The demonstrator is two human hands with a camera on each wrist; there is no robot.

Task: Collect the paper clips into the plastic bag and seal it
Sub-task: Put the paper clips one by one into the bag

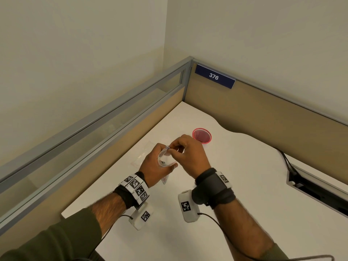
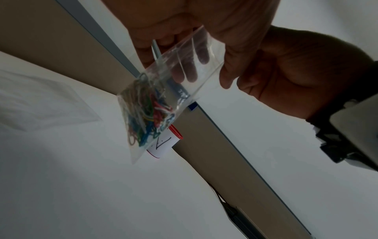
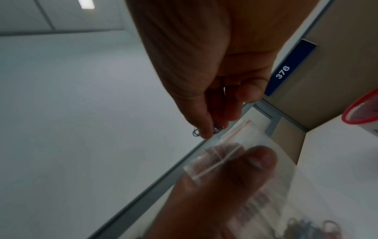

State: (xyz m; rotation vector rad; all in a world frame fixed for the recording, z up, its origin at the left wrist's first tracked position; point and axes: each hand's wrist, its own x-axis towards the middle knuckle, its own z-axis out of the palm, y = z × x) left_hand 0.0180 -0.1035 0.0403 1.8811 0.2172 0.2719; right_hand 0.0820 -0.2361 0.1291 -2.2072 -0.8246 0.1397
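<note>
Plastic bag (image 2: 163,90) hangs from left hand (image 1: 154,164) (clips inside)

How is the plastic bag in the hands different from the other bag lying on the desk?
The held bag hangs above the desk, gripped by the left hand; the spare bag lies flat on it. The held bag contains coloured paper clips; the spare bag looks empty. Both are clear plastic.

The head view is evenly lit and sharp, with walls bowing at the edges. Both wrist views are dim, with backlit hands; the right hand (image 3: 204,72) is blurred beside a ceiling light (image 3: 86,4).
</note>
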